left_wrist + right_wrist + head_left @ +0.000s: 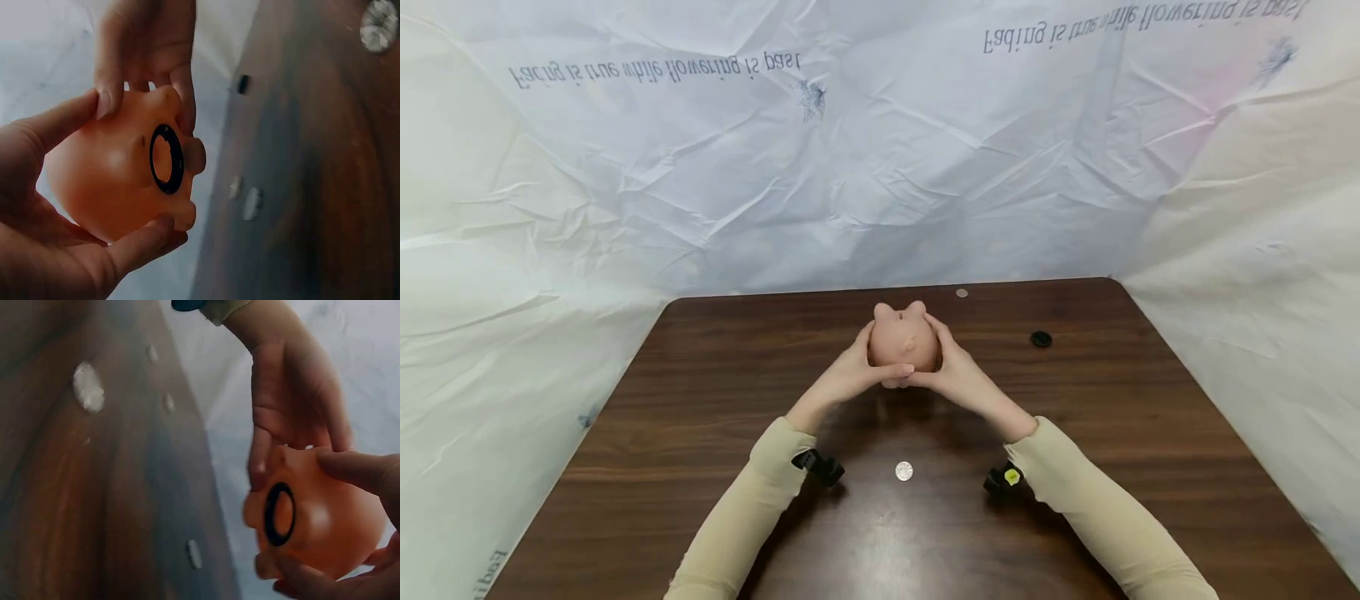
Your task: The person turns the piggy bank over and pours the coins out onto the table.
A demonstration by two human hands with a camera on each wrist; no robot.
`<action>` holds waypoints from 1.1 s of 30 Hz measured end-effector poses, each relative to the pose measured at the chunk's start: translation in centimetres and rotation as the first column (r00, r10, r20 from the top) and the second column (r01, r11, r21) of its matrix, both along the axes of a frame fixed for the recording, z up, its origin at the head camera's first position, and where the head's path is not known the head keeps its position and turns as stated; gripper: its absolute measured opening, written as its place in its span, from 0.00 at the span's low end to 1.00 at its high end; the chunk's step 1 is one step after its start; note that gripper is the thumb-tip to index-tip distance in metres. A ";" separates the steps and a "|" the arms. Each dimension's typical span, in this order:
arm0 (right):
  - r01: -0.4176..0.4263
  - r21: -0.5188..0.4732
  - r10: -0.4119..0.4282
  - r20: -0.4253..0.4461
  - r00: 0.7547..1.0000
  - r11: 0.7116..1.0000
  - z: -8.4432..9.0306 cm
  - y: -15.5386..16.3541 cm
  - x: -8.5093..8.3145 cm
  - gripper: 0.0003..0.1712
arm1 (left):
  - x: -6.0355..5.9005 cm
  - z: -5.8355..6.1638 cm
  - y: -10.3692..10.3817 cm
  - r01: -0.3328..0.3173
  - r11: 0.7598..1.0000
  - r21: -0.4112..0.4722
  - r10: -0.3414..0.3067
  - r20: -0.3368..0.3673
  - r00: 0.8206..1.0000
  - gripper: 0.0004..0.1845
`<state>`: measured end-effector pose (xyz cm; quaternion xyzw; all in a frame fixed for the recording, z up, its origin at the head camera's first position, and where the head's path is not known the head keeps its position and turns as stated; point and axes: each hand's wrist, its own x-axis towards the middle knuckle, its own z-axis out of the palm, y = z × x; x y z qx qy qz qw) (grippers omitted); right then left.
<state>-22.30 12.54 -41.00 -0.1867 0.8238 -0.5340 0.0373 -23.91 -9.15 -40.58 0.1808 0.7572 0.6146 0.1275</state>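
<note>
A pink piggy bank point(904, 340) is held up off the dark wooden table point(700, 400), between both hands. My left hand point(855, 372) wraps its left side and my right hand point(942, 368) wraps its right side, thumbs meeting at the near end. The wrist views show its underside with an open, black-ringed round hole point(166, 159) point(279, 514) and no plug in it. A small black plug point(1041, 339) lies on the table to the right. A silver coin point(903, 472) lies between my forearms.
A second coin point(962, 292) lies near the table's far edge. Crinkled white sheeting point(880, 167) rises behind and on both sides of the table. Black wrist-camera mounts point(820, 465) sit on both cream sleeves.
</note>
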 end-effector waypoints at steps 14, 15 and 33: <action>-0.206 -0.179 -0.076 -0.901 0.426 0.962 8.9 -0.7 2.6 0.50 | 4.2 10.1 0.0 0.058 0.993 0.099 0.062 -0.887 0.458 0.73; -0.215 -0.181 -0.079 -0.907 0.414 0.960 8.6 -0.7 2.6 0.49 | 4.3 9.9 0.0 0.066 0.993 0.096 0.057 -0.893 0.447 0.73; -0.058 -0.167 -0.040 -0.529 0.847 0.984 2.7 -1.1 -0.8 0.55 | 0.4 4.1 -0.2 -0.077 0.995 0.058 0.095 -0.428 0.899 0.63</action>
